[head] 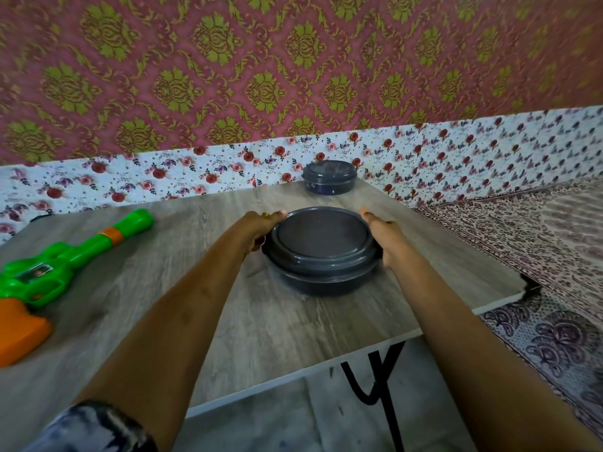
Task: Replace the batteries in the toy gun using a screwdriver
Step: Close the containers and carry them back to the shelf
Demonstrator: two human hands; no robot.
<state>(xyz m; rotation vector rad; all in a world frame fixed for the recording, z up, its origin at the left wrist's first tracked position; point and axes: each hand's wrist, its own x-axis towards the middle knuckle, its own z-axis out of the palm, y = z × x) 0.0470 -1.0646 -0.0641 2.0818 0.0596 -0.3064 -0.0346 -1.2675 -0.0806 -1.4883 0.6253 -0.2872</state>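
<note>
A green and orange toy gun [65, 259] lies on the wooden table [182, 308] at the left, its barrel pointing up and to the right. In the middle of the table stands a round dark grey container [321, 249] with its lid on. My left hand [261, 230] grips its left rim and my right hand [383, 236] grips its right rim, fingers curled round the edge. No screwdriver or batteries show.
A second, smaller dark lidded container [328, 176] stands at the table's far edge by the flowered wall. A patterned cloth [522, 243] covers the surface to the right. The table's right edge and its black leg [378, 380] are close to my right arm.
</note>
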